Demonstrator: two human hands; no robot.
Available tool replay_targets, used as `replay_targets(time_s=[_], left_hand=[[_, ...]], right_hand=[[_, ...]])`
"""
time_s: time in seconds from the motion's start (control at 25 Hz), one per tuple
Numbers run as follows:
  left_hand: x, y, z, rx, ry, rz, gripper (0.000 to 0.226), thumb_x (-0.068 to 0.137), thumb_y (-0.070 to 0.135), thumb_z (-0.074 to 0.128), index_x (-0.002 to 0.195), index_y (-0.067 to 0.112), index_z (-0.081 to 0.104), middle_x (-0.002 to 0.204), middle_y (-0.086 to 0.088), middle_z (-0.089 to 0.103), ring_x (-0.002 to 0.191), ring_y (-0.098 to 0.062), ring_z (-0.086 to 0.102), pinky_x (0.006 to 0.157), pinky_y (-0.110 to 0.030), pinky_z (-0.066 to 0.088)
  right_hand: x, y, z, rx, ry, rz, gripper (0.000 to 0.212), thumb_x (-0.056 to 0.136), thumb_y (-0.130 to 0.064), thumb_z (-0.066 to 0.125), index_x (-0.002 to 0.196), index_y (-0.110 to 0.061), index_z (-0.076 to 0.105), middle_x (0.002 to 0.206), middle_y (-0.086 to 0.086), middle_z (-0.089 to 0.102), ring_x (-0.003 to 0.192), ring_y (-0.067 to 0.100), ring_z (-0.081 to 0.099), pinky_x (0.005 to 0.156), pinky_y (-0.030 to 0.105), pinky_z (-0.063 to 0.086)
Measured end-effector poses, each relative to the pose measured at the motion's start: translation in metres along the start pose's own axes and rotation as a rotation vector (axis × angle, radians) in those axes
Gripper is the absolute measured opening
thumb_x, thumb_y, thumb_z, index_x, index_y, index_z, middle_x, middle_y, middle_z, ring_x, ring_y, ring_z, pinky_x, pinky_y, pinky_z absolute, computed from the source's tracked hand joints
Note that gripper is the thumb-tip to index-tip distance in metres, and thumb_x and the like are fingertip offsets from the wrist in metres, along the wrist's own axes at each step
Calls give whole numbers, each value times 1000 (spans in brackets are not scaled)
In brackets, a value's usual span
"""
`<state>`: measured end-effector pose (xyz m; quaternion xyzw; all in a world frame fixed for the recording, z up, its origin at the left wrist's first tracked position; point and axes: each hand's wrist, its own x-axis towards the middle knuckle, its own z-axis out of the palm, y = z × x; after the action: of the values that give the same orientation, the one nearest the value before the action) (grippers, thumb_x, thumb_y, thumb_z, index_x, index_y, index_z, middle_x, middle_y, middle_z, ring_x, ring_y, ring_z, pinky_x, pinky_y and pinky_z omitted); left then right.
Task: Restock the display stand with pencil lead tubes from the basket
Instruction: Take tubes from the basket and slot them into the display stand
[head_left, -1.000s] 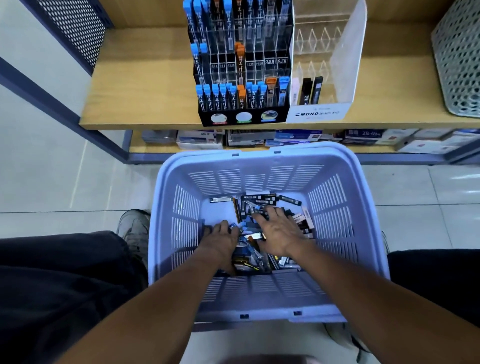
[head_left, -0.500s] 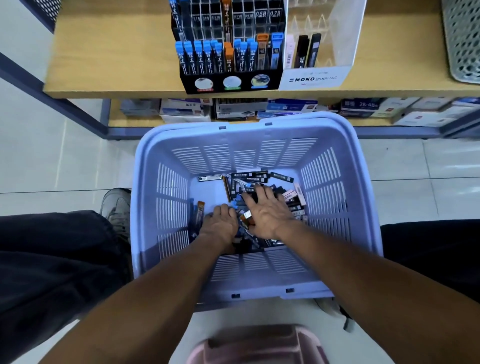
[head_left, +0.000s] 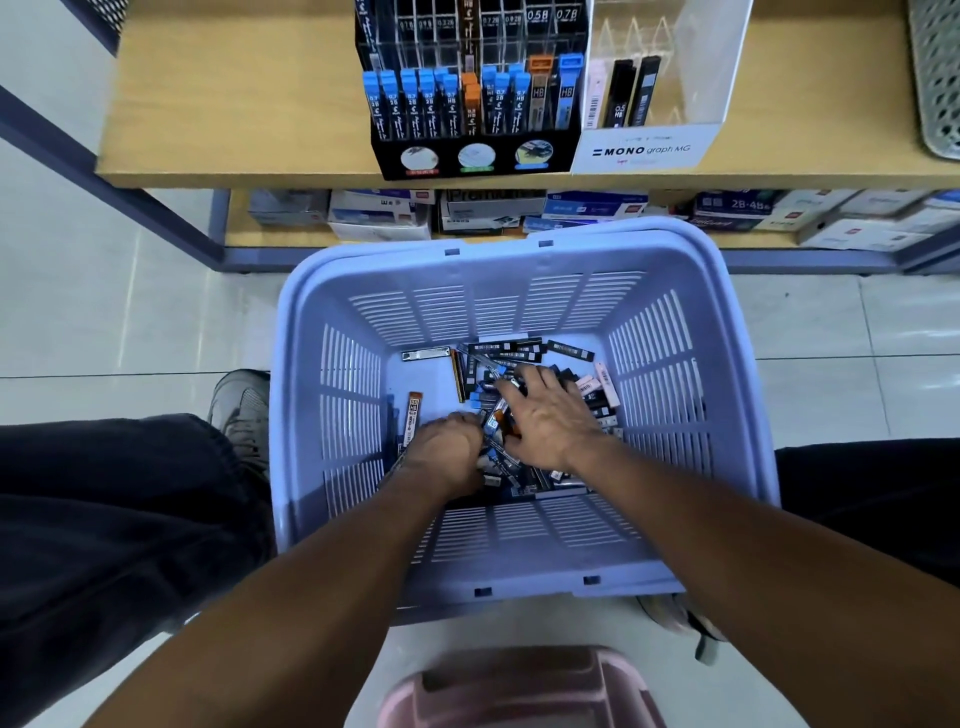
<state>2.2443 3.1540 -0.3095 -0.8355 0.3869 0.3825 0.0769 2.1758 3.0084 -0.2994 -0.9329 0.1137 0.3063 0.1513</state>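
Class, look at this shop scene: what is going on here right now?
A person sits before a lilac plastic basket on the floor, both hands down in a loose pile of pencil lead tubes. The left hand is curled among them; the right hand lies spread on top. The black display stand on the wooden shelf is partly filled.

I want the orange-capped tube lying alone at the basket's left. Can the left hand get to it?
Probably yes: the orange-capped tube lies uncovered just beside the left hand, with nothing between them.
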Motion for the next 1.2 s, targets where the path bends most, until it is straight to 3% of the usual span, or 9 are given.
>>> replay_targets(time_s=[0.08,0.28,0.52,0.72,0.84,0.92,1.04,1.2], left_hand=[[-1,-3,-1,-64,-17,7,42,90,26,70,122,11,49,115,-8,64,97,-23,57,88,-35,47],[-1,-11,-8,-267,-38,-1,35,96,34,62,119,10,52,110,-10,66,99,-27,63,79,-33,51],[3,-21,-53,-715,-58,-49,23,84,8,75,100,7,58,90,-13,68,76,-27,72,67,-42,62],[-13,-14,-82,-1059,20,64,17,87,-13,62,94,2,58,65,-6,64,49,-15,61,48,-26,52],[-22,-14,-93,-1156,24,81,10,84,-10,64,90,-4,60,59,-9,64,50,-20,60,53,-31,51],[-29,-13,-102,-1223,19,103,14,81,-6,67,92,-6,59,62,-15,62,53,-26,58,57,-38,49],[-42,-6,-120,-1319,57,128,15,81,-5,68,92,-6,57,59,-16,59,50,-25,55,54,-35,47],[-65,6,-151,-1438,142,190,12,88,-7,64,79,-2,59,58,-15,55,50,-25,53,51,-30,47]], right_hand=[[0,2,-2,45,22,11,82,87,-46,68,153,-24,23,156,10,23,144,28,26,118,54,25],[2,5,-6,162,79,17,72,90,-36,67,150,-22,29,145,4,35,134,23,40,116,48,34],[2,9,-27,325,250,77,60,92,-25,66,145,-17,39,133,0,45,122,21,51,108,43,44],[1,4,-46,559,300,95,35,94,-17,64,128,-17,57,119,-2,53,107,18,57,92,30,51],[-2,-3,-62,839,199,148,21,95,-11,63,114,-18,65,108,-3,67,95,15,65,72,21,51],[-5,-4,-71,956,94,153,14,94,-7,63,104,-17,68,100,2,73,87,17,69,71,26,55],[-17,-4,-86,1089,-48,87,10,92,-5,65,101,-10,69,93,11,77,78,22,70,73,39,57],[-47,-2,-128,1266,-217,-48,16,93,6,59,102,-3,68,97,19,75,84,30,74,64,27,58]])
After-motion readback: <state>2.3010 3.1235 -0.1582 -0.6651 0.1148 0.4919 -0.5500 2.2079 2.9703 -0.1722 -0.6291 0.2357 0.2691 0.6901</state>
